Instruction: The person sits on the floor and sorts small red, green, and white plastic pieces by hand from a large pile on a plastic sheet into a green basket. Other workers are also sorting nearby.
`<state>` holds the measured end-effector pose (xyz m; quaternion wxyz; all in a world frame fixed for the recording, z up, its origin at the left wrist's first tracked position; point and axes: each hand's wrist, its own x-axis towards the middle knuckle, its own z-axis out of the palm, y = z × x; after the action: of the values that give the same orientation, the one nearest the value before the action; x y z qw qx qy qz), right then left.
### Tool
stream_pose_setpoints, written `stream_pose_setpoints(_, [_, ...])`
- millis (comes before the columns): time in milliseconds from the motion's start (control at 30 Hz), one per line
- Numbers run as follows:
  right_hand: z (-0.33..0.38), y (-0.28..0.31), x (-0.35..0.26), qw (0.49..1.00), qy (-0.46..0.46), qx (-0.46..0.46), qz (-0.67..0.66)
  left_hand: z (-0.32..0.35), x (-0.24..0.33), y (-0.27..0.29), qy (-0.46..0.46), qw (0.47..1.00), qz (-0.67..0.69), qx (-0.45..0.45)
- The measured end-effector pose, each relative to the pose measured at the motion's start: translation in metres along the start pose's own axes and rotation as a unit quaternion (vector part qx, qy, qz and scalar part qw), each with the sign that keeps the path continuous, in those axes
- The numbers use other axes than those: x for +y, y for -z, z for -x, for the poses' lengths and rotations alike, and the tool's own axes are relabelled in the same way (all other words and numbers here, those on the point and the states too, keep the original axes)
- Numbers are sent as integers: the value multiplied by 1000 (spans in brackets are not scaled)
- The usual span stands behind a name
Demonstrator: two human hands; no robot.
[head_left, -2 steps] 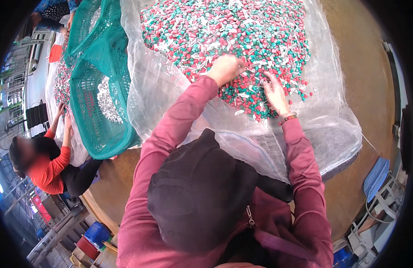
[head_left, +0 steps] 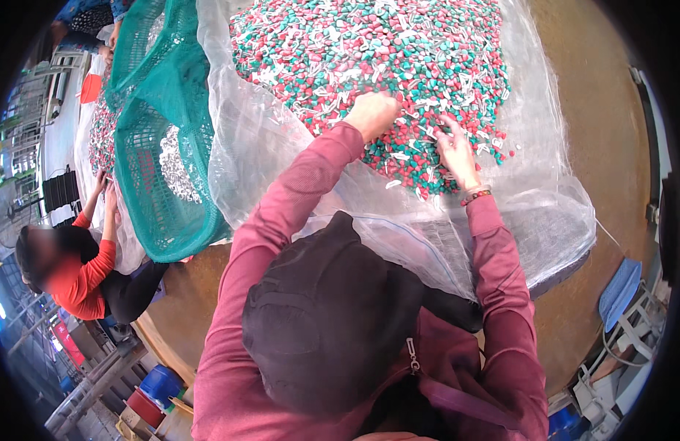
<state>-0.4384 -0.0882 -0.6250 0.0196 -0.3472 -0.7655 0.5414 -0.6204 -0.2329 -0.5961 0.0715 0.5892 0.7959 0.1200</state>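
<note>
Crowding bead heap (head_left: 369,51): net sheet (head_left: 281,147), green basket (head_left: 163,198).

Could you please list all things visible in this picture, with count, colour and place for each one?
small plastic pieces: too many to count, red, green and white, heaped on the sheet at upper centre
clear plastic sheet: one, see-through, spread over the table under the heap
table: one, brown, under everything
mesh basket: one clear, perhaps another behind, green, left of the sheet
co-worker: one, red top, far left, hands at another heap
blue tubs: a few, lower left on the floor
left hand: closed, resting on the heap
right hand: fingers spread in the pieces, beaded bracelet at the wrist
</note>
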Motion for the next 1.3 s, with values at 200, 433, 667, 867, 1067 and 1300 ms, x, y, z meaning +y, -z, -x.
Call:
stream_pose_setpoints(200, [-2, 21, -9, 992, 65, 100, -44, -6, 17, -17, 1, 988, -114, -100])
stream_pose_setpoints(433, [0, -2, -3, 928, 158, 23, 338, 9, 13, -6, 120, 983, 14, -139])
stream_pose_setpoints(667, [-4, 18, -5, 999, -2, -2, -35, 25, -17, 36, 189, 906, 364, -108])
stream_pose_setpoints(867, [2, 27, -23, 984, 116, 82, 104, 19, -5, 52, 204, 873, 427, -117])
stream_pose_setpoints(1067, [6, 42, -42, 939, -59, -98, -323, 26, -9, 42, 167, 849, 488, -116])
stream_pose_setpoints(1300, [13, 56, -51, 696, -1, -284, -660, 14, -7, -15, 32, 997, 73, 10])
